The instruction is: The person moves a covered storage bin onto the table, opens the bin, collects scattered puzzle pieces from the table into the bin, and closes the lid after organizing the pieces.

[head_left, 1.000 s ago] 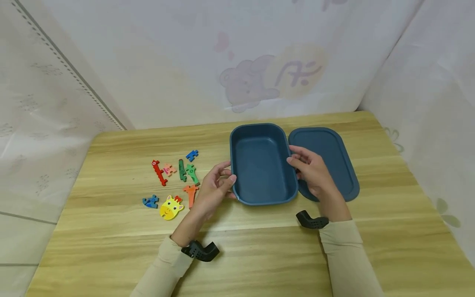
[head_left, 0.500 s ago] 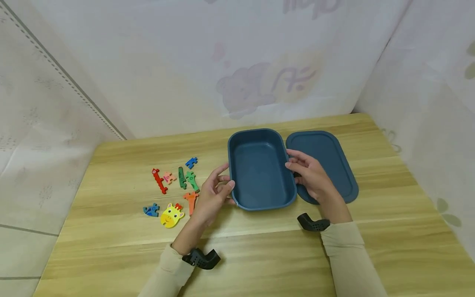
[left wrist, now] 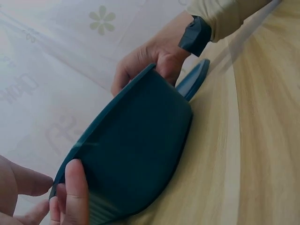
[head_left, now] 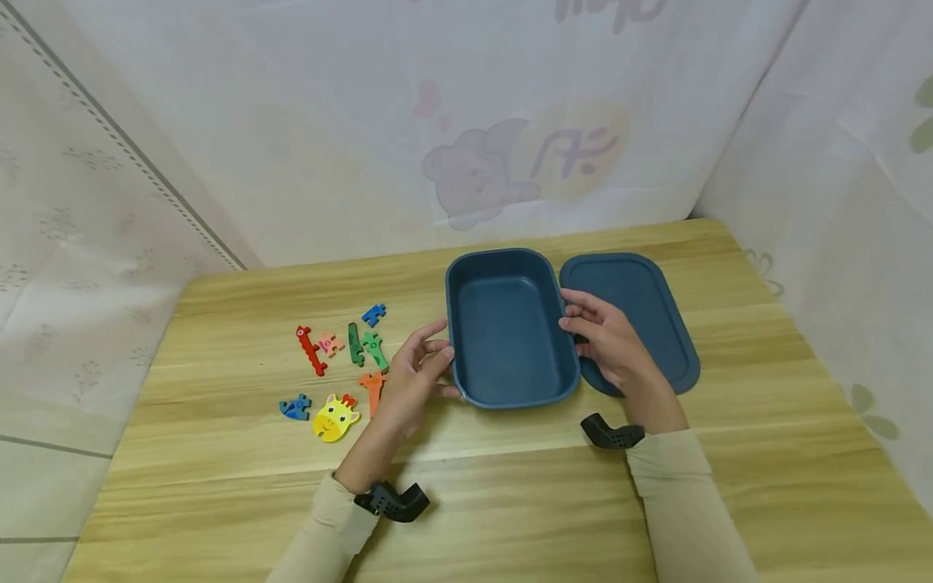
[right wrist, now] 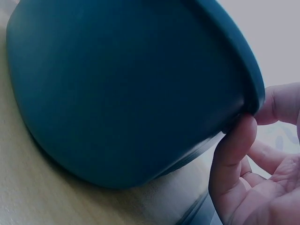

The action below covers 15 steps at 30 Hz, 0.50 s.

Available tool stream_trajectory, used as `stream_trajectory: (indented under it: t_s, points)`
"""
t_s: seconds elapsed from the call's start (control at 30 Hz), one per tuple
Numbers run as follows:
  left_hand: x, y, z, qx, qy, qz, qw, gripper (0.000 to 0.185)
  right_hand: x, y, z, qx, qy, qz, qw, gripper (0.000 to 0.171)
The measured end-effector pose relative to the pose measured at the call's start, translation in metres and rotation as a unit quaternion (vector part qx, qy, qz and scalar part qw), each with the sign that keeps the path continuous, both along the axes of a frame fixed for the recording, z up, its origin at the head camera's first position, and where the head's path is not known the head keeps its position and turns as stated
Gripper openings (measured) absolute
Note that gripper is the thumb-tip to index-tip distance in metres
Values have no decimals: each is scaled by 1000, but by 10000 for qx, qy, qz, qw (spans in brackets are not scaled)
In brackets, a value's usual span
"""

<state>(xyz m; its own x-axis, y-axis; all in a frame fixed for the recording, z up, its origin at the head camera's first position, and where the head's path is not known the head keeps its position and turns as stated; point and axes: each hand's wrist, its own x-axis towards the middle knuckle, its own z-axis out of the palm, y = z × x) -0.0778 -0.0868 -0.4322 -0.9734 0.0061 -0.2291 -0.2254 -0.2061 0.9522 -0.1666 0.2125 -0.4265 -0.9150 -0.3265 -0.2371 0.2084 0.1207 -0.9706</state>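
A deep blue rectangular box (head_left: pixel 513 340) with rounded corners and nothing in it is in the middle of the table. At its left side, my left hand (head_left: pixel 411 376) pinches the rim, its fingers along the outer wall. On the opposite side my right hand (head_left: pixel 612 344) grips the rim between thumb and fingers, reaching over a flat blue lid (head_left: pixel 656 308). The right wrist view shows the right hand (right wrist: pixel 262 187) pinching the edge. From the left wrist, the box wall (left wrist: pixel 136 140) slants between the left fingers (left wrist: pixel 76 185) and the far right hand (left wrist: pixel 150 58).
Loose jigsaw pieces lie left of the box: a yellow giraffe head (head_left: pixel 336 418), an orange piece (head_left: pixel 372 390) beside my left hand, a red strip (head_left: pixel 311 351), a pink piece (head_left: pixel 331 344), and several green and blue ones. Printed curtains (head_left: pixel 328 146) stand behind the wooden table (head_left: pixel 496 510).
The head view has shifted slightly. Both hands keep their hold on the box, and the box, lid and puzzle pieces stay in the same arrangement.
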Motion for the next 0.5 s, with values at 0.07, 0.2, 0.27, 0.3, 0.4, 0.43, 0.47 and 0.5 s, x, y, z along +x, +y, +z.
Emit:
stream_trajectory:
  t_s: [0.07, 0.2, 0.27, 0.3, 0.4, 0.43, 0.47, 0.5]
  points:
    - [-1, -4, 1, -27, -51, -41, 10000, 47, -2, -2, 0, -31, -7, -9, 10000, 61]
    - [-3, -14, 2, -276, -287, -317, 9987, 42, -3, -2, -1, -71, -68, -23, 9999, 62]
    - [-4, -19, 4, -538, -361, -450, 9969, 41, -2, -1, 0, -78, -82, -30, 9999, 62]
    - [-5, -22, 5, -693, -362, -495, 9957, 41, -2, 0, 0, -79, -81, -35, 9999, 62]
    - [-5, -32, 7, -1232, -224, -495, 9909, 41, -2, 0, 0, -144, -87, -43, 9998, 63]
    - [-4, -35, 8, -1480, -129, -463, 9878, 41, -2, 0, 0, -171, -85, -42, 9998, 63]
    - [-4, -38, 9, -1724, -34, -423, 9841, 41, -2, 0, 0, -191, -89, -33, 9998, 63]
    - [-4, -41, 10, -1983, 78, -389, 9793, 41, -2, 0, 0, -216, -97, -18, 9997, 63]
